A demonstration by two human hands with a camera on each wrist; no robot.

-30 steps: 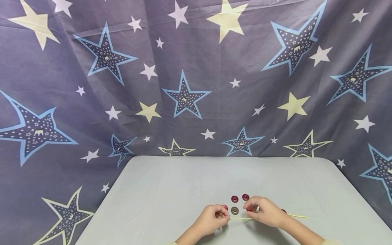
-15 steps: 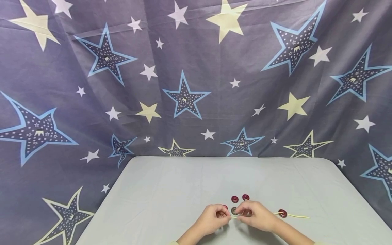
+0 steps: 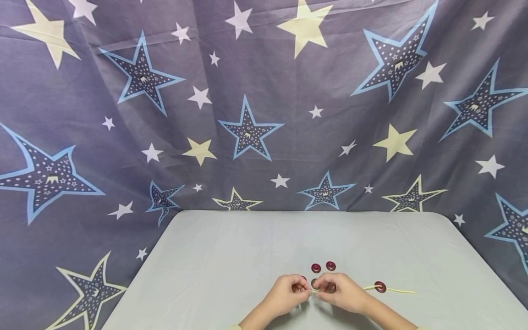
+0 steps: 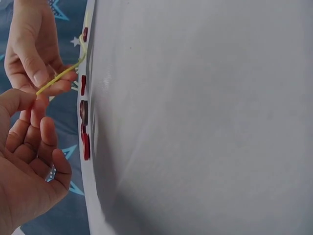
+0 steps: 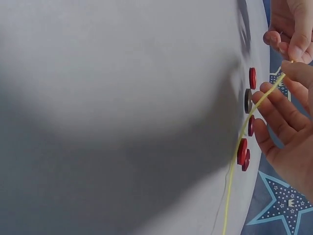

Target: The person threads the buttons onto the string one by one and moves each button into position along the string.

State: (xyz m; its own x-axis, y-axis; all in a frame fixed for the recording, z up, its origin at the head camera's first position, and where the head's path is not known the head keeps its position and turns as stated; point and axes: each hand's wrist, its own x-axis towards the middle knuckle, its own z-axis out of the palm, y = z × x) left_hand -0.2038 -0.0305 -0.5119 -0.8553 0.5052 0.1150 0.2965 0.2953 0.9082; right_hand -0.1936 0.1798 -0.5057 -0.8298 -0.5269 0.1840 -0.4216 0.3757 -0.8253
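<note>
Yellow cord (image 4: pixel 59 76) stretches over the tabletop (image 3: pixel 231 256), pinched in the left hand (image 3: pixel 288 292) and, just beside it, in the right hand (image 3: pixel 342 292), which has shifted leftward, uncovering a threaded dark red disc (image 3: pixel 383 288), so work now seems centred between the fingertips.

Head view bright, even; soft shadow under my right hand (image 3: pixel 340 292), 5 o'clock. Wrist views dimmer; broad shadow on table (image 5: pixel 122 54) toward 7 o'clock, right one.
</note>
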